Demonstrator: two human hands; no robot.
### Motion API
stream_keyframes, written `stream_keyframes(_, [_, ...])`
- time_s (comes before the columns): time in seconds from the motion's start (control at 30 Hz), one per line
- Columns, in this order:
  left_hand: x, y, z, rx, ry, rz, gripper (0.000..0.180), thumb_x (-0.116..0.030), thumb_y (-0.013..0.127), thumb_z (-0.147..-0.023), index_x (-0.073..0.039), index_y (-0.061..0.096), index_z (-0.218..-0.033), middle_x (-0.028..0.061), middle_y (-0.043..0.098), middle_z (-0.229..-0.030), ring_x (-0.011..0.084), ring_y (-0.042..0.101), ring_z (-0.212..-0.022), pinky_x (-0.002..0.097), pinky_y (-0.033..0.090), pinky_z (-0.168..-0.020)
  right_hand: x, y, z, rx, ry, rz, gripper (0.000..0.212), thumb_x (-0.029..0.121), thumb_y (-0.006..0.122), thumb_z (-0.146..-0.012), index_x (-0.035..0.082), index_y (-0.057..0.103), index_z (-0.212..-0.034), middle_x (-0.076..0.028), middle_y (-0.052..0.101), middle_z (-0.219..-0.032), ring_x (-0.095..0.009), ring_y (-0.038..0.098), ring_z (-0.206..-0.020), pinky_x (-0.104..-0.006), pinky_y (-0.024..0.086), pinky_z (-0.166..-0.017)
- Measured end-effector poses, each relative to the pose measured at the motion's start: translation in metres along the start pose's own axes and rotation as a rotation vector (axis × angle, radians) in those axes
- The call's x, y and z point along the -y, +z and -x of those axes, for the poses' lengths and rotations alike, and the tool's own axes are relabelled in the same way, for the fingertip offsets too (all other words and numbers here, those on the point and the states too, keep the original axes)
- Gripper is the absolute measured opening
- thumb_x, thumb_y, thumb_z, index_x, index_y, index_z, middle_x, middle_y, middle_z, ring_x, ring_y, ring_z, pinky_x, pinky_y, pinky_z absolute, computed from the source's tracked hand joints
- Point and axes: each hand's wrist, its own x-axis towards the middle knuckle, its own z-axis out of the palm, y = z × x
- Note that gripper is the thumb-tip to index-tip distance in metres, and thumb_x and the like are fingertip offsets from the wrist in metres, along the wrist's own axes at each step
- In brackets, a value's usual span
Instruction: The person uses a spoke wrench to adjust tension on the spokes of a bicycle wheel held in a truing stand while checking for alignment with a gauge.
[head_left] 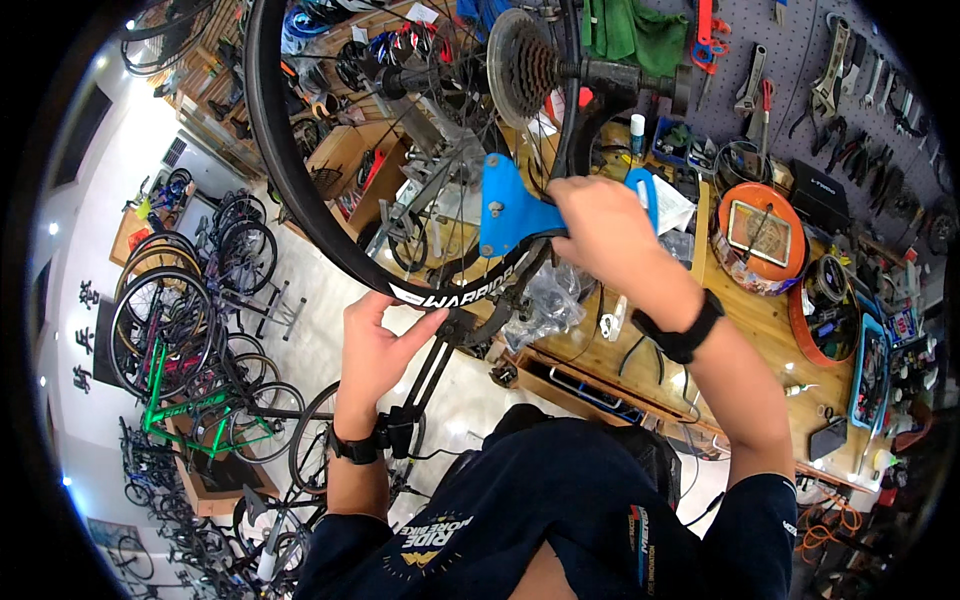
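Observation:
A black bicycle wheel (265, 110) with white lettering on its rim stands upright before me, its sprocket cassette (525, 70) near the top. It sits in a dark metal truing stand (612, 95). At the lower rim, my left hand (375, 350) pinches the wheel, thumb in front and fingertips partly hidden behind. My right hand (605, 225) is closed around a blue spoke tension meter (510, 205). The meter's flat end lies among the spokes, just inside the rim; its other end sticks out past my knuckles. Whether a spoke is seated in it, I cannot tell.
A wooden workbench (655, 335) runs to the right, holding an orange bowl (738, 277), a blue tray (872, 370) and plastic bags (550, 305). Wrenches (830, 65) and pliers hang on a grey pegboard (735, 30). Several bicycles, one with a green frame (155, 385), stand left.

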Motion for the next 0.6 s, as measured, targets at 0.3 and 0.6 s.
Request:
stream_keyframes(0.3, [0.013,-0.007,0.005,0.053,0.02,0.107,0.029,-0.004,0.078,-0.079,-0.001,0.069,-0.107,0.007,0.071,-0.086,0.0177,0.068,-0.082,0.03,0.05,-0.078,-0.113,-0.021,0.195,0.032,0.411,0.076,0.076,0.021,0.083,-0.059,-0.004,0.052,-0.124,-0.024,0.061,-0.112,-0.042,0.059,-0.106,-0.0469,0.049,-0.09])
stream_keyframes(0.6, [0.023,-0.012,0.002,0.129,0.043,0.136,0.028,-0.005,0.076,-0.08,0.0,0.067,-0.106,0.0093,0.072,-0.099,0.0194,0.067,-0.089,0.0323,0.05,-0.084,-0.197,0.049,0.444,0.159,1.056,0.188,0.063,0.022,0.083,-0.059,-0.003,0.056,-0.111,-0.024,0.055,-0.112,-0.043,0.051,-0.11,-0.0505,0.043,-0.097])
